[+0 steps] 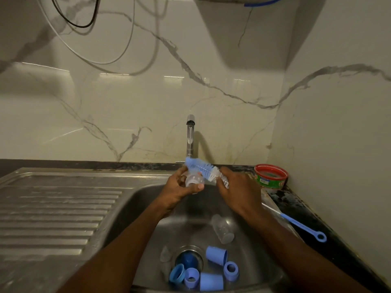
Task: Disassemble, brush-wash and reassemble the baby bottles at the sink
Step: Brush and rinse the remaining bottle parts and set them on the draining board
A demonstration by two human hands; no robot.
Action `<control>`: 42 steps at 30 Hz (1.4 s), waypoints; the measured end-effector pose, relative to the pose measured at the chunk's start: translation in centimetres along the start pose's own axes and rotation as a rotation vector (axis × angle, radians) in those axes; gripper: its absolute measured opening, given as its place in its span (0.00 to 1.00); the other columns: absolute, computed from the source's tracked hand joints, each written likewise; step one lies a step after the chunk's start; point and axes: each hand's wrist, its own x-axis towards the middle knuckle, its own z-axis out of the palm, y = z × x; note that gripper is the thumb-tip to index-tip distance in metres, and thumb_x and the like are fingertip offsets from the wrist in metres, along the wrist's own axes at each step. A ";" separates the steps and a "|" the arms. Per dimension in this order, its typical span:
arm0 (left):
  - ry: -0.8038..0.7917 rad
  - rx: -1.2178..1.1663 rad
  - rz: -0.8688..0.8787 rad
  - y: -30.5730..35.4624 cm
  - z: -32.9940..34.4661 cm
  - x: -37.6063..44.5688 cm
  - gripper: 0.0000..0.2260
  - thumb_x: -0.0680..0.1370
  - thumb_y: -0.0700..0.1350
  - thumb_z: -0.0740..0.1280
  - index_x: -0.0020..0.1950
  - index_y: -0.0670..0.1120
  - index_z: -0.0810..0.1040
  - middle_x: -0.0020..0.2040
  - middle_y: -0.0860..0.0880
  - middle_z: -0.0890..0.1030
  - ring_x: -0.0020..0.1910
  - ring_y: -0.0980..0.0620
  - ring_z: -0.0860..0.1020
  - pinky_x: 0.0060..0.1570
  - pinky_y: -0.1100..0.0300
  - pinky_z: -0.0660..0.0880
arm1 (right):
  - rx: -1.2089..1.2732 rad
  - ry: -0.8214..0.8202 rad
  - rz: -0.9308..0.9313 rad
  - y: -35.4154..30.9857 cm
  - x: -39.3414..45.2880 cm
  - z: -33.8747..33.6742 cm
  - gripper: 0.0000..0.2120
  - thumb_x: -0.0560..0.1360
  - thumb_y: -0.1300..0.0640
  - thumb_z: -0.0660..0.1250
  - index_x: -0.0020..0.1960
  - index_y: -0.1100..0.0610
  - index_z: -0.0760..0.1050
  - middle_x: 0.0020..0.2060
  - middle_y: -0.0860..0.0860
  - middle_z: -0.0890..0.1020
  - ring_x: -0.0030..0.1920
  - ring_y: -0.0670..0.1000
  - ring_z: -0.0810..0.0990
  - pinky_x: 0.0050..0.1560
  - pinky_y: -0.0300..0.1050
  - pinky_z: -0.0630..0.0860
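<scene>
Bottle (193,181), clear, small: gripped in the person's left hand (179,187) over the sink (148,199), below the tap (190,136), neck turned toward the right.
Bottle brush (203,169), blue and white bristles: its near end is clasped in the right hand (237,191), the bristle head lying across the top of the bottle rather than inside it. The two hands sit close together, each curled round its own item.
Second clear bottle (222,229): on its side in the basin, unheld.
Blue caps and collars (211,269): clustered round the drain, with clear teats (165,255) beside them.
Thin blue brush (300,226): resting on the dark counter right of the sink.
Red and green tub (270,175): back corner of the counter. It carries a printed label, too small and blurred to read; no other writing is legible.

Handling note, as judgement: the step appears to be scrubbing the bottle. Best done by steadying the bottle firmly, feeding the bristles straight into the neck, twisting to reach the base, and keeping the work over the basin.
</scene>
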 end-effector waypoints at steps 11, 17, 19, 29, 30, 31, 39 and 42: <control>-0.036 0.102 0.019 0.2 -0.3 -0.4 0.39 0.62 0.51 0.84 0.69 0.57 0.72 0.62 0.55 0.80 0.63 0.51 0.79 0.56 0.60 0.79 | 0.093 -0.029 -0.020 0.5 -0.1 0.2 0.14 0.80 0.43 0.65 0.62 0.47 0.78 0.49 0.47 0.84 0.46 0.49 0.82 0.44 0.43 0.76; -0.046 0.126 -0.020 0.9 0.2 -0.4 0.42 0.58 0.65 0.82 0.65 0.51 0.70 0.54 0.65 0.82 0.57 0.63 0.80 0.53 0.68 0.77 | 0.204 -0.098 -0.048 0.6 -0.3 -0.3 0.21 0.77 0.39 0.64 0.65 0.48 0.79 0.54 0.48 0.85 0.50 0.49 0.83 0.52 0.47 0.79; -0.038 0.142 -0.016 0.8 -0.3 -0.6 0.45 0.54 0.71 0.80 0.63 0.48 0.74 0.55 0.63 0.83 0.58 0.62 0.80 0.58 0.65 0.77 | 0.276 -0.100 -0.090 0.7 -0.4 -0.4 0.22 0.76 0.37 0.62 0.64 0.47 0.80 0.52 0.47 0.85 0.49 0.47 0.82 0.52 0.50 0.80; 0.003 -0.041 -0.061 0.8 0.1 -0.6 0.34 0.63 0.56 0.83 0.66 0.50 0.77 0.60 0.51 0.84 0.62 0.49 0.81 0.65 0.48 0.76 | 0.142 -0.019 -0.062 0.7 0.0 -0.5 0.15 0.78 0.39 0.63 0.57 0.47 0.78 0.44 0.46 0.85 0.40 0.49 0.82 0.40 0.47 0.79; 0.028 -0.053 -0.064 0.8 0.0 -0.6 0.37 0.62 0.58 0.83 0.66 0.48 0.77 0.60 0.49 0.84 0.61 0.49 0.82 0.66 0.46 0.76 | 0.155 -0.018 -0.082 1.0 0.0 -0.4 0.16 0.77 0.38 0.63 0.56 0.47 0.77 0.43 0.46 0.84 0.40 0.48 0.81 0.39 0.49 0.80; 0.039 -0.057 -0.062 0.8 -0.2 -0.7 0.38 0.61 0.59 0.83 0.66 0.47 0.77 0.60 0.49 0.84 0.61 0.49 0.82 0.66 0.46 0.76 | 0.147 -0.009 -0.096 1.1 0.0 -0.2 0.15 0.77 0.38 0.62 0.55 0.47 0.77 0.43 0.45 0.84 0.39 0.48 0.81 0.38 0.50 0.80; -0.055 -0.185 -0.121 1.1 0.4 -1.1 0.25 0.71 0.43 0.76 0.67 0.50 0.75 0.62 0.47 0.82 0.60 0.44 0.82 0.57 0.40 0.80 | 0.095 -0.061 0.021 0.8 0.0 0.2 0.16 0.79 0.41 0.64 0.63 0.47 0.78 0.52 0.48 0.85 0.49 0.51 0.83 0.49 0.47 0.78; -0.041 -0.231 -0.125 1.0 0.1 -1.0 0.26 0.71 0.41 0.76 0.67 0.48 0.74 0.61 0.44 0.83 0.59 0.44 0.83 0.54 0.46 0.82 | 0.205 -0.075 -0.070 0.8 0.0 -0.2 0.18 0.76 0.38 0.63 0.59 0.46 0.80 0.48 0.45 0.85 0.44 0.47 0.82 0.44 0.49 0.80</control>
